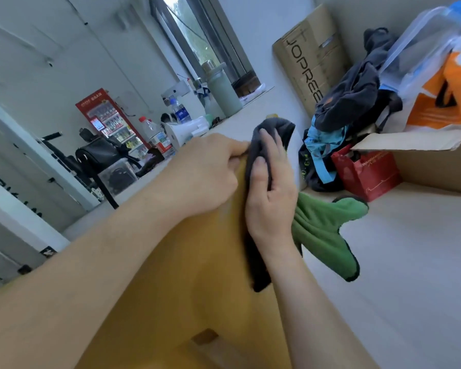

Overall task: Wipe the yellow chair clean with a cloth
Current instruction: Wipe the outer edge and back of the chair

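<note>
The yellow chair [197, 275] fills the lower middle of my view, its broad flat panel running up from the bottom edge to a narrow top near the centre. My left grip [205, 171] is curled over that top edge, fingers wrapped round it and knuckles toward the camera. My right grip [272, 193] lies against the chair's right-hand edge with the cloth [322, 230] under it: the fingers [266, 145] are nearly straight, pressing the dark grey side flat onto the chair, while the thumb tucks round a fold. The cloth's grey part drapes over the chair's top and hangs down along the edge below my wrist; its green side fans out to the right, clear of the chair.

Beyond the chair top, a pale counter [240, 119] carries a white megaphone [186, 130], a red-capped bottle [155, 134], a blue-labelled water bottle [180, 110] and a tall grey-green flask [222, 89] near the window [194, 30]. Further left sit a black bag [101, 153] and a red drinks fridge [109, 118].

To the right, well apart from the chair, a lettered cardboard carton [306, 57] leans on the wall, with a heap of dark clothing [351, 102], a red paper bag [365, 174], an open cardboard box [423, 155] and an orange-and-white plastic bag [442, 97].
</note>
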Demonstrator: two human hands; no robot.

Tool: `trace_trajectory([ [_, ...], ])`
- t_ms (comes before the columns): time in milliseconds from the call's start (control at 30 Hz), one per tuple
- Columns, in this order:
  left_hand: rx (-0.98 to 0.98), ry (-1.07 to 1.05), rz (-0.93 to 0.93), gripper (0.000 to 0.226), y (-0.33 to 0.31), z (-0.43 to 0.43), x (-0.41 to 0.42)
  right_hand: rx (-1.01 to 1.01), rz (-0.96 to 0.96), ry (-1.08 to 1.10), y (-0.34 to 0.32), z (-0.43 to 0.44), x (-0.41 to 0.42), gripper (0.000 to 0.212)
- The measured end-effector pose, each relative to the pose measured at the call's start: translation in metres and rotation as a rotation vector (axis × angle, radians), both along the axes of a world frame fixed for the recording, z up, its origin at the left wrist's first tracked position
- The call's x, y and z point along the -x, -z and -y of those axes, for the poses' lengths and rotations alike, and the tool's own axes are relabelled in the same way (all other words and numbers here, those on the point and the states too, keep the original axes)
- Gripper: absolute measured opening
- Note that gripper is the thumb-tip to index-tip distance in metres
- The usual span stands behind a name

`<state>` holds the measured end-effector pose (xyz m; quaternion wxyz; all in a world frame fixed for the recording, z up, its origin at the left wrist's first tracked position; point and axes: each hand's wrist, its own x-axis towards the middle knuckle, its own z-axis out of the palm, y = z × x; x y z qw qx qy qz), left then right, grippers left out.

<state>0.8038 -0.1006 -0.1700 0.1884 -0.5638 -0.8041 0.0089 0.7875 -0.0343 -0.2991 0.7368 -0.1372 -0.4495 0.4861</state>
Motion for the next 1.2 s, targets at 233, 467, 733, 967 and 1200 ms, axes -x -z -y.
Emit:
trace_trajectory([
  [233, -0.055, 0.012, -0.186, 0.036, 0.016, 0.008, -0.005, 0.635, 0.269, -0.501, 0.089, -0.012, 0.016, 0.043],
  [467, -0.138, 0.105, -0.001, 0.029, 0.011, 0.014, 0.004, 0.083, 0.009, -0.118, 0.014, 0.022, -0.003, 0.045],
  [733, -0.159, 0.088, 0.047, 0.022, 0.014, 0.014, 0.005, 0.174, 0.151, -0.146, 0.001, 0.012, -0.015, 0.048],
  [967, -0.151, 0.122, 0.033, 0.026, 0.015, 0.042, 0.004, 0.169, 0.126, -0.116, 0.0, -0.006, -0.011, 0.046],
  [1200, -0.184, 0.134, -0.011, 0.039, 0.019, 0.046, 0.004, -0.103, 0.164, 0.109, 0.002, 0.065, -0.012, 0.048],
])
